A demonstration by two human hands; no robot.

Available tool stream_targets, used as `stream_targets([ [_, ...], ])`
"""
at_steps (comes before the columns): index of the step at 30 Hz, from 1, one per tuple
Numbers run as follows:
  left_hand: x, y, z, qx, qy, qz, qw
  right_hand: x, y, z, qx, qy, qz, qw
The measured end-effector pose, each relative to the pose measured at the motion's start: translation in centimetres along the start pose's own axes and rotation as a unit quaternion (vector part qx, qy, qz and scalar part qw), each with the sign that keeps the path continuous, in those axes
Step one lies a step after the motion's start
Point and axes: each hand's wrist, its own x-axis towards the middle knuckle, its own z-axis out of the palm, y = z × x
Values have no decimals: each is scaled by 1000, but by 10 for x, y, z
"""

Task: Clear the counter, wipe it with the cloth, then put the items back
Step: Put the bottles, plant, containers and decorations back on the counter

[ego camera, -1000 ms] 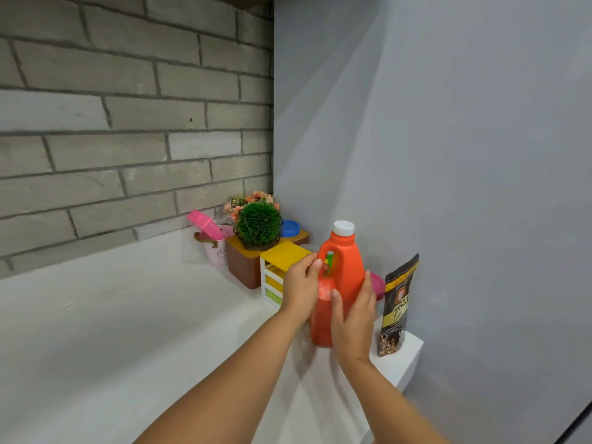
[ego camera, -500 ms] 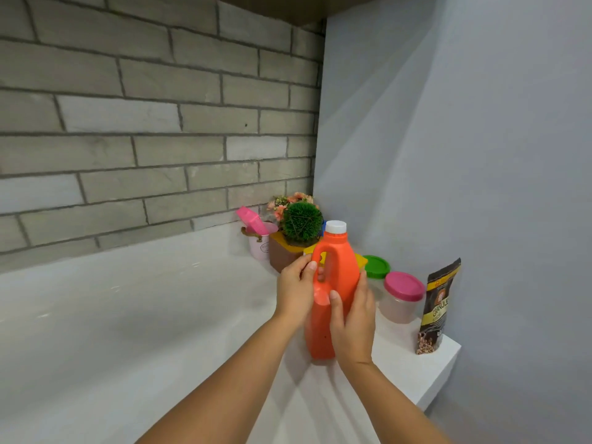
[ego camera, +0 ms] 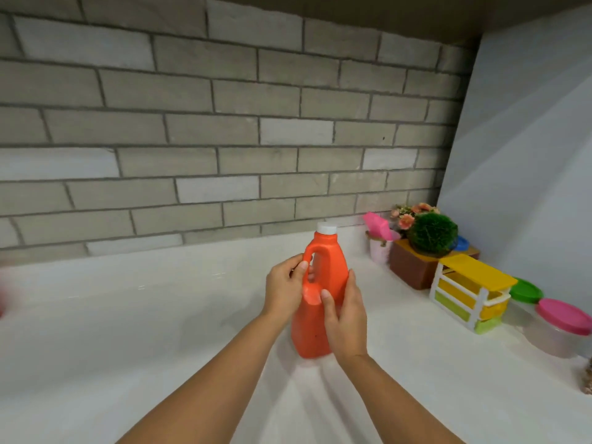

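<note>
Centrally, white counter (ego camera: 128, 331) under brick wall (ego camera: 224, 123); left hand (ego camera: 283, 291), right hand (ego camera: 347, 318), fingers (ego camera: 327, 301) curled round orange jug (ego camera: 331, 261).

The glossy white desk (ego camera: 128, 331) carries, along its right end, a pale pink pot (ego camera: 379, 253), a brown rectangular box (ego camera: 413, 270), a small white drawer unit with yellow and green drawers (ego camera: 464, 296), a green-lidded clear tub (ego camera: 525, 291) and a pink-lidded clear tub (ego camera: 563, 315).

Light: bright, soft and even, from above.
Shadows: faint, soft-edged ones around the orange bottle (ego camera: 330, 261) on the white counter (ego camera: 128, 331); a diagonal shaded band on the grey side wall (ego camera: 519, 161).
Glare: slight sheen on the counter.
Blur: a red smear (ego camera: 2, 299) at the left edge.
Distortion: the brick wall (ego camera: 192, 129) courses bow toward the edges.
</note>
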Motion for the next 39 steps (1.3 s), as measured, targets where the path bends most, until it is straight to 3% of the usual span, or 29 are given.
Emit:
stream_targets([
  [11,-15,-15,-201,72,109,-18,991,-51,-99,151,64,-136,-30,988],
  [19,-31,-21,-298,119,184,-18,976,-68,-150,228,95,-249,-63,962],
  [22,-38,-23,-321,129,213,-30,968,-64,-159,254,43,-297,-112,947],
  [26,-41,-24,-344,161,245,-38,955,-63,-176,284,70,-365,-65,926],
  [29,-51,-33,-351,216,283,-40,934,-78,-182,297,124,-372,-9,920],
  [32,-55,-54,-359,211,258,-87,939,-91,-186,306,130,-381,-5,915],
  [39,-35,-72,-411,207,219,-109,947,-108,-219,352,170,-402,36,899],
])
